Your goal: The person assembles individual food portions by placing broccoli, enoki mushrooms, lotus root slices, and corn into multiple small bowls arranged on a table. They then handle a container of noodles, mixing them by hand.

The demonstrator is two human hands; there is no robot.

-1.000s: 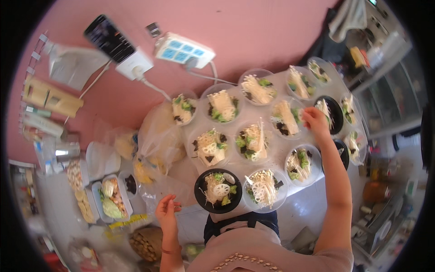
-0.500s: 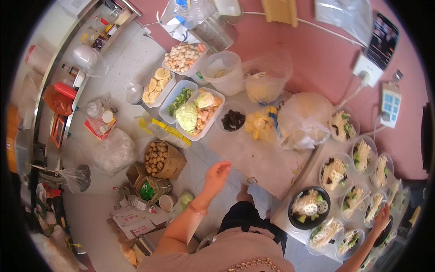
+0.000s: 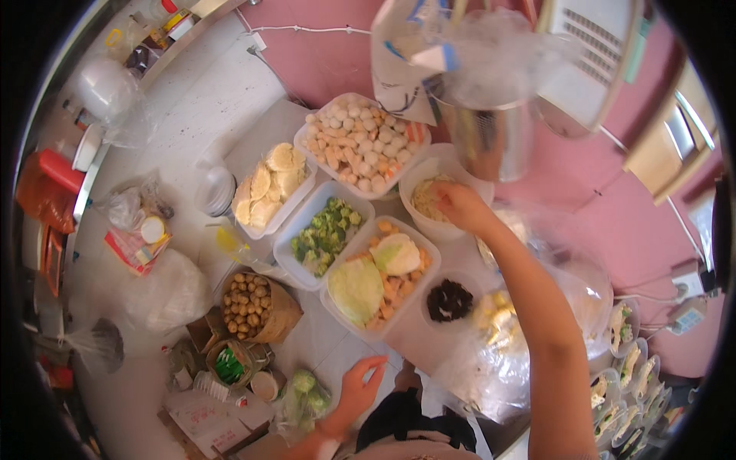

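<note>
My right hand (image 3: 461, 206) reaches into a white round tub (image 3: 484, 184) that holds a pale, stringy food (image 3: 424, 201). Its fingers are bent together at the food; what they hold, if anything, is hidden. Down by my waist, my left hand (image 3: 362, 386) is open with nothing in it. In front of me are boxes of pale and orange balls (image 3: 363, 139), flat yellowish slices (image 3: 272, 184) and broccoli (image 3: 325, 236). Another box has cabbage pieces (image 3: 356, 291) over orange cubes. Dark, crinkled food fills a small tub (image 3: 450, 300) under my right forearm.
Behind the tub stands a tall metal pot (image 3: 491, 138) with clear plastic on top. Large clear bags (image 3: 491, 376) lie below my right arm. Several filled bowls (image 3: 629, 383) crowd the far right. A paper bag of brown round items (image 3: 249, 307) stands left, near a bagged green vegetable (image 3: 305, 399).
My view has swung toward the food boxes. My right hand has left the filled bowls at the right and gone into the white tub. My left hand is still empty.
</note>
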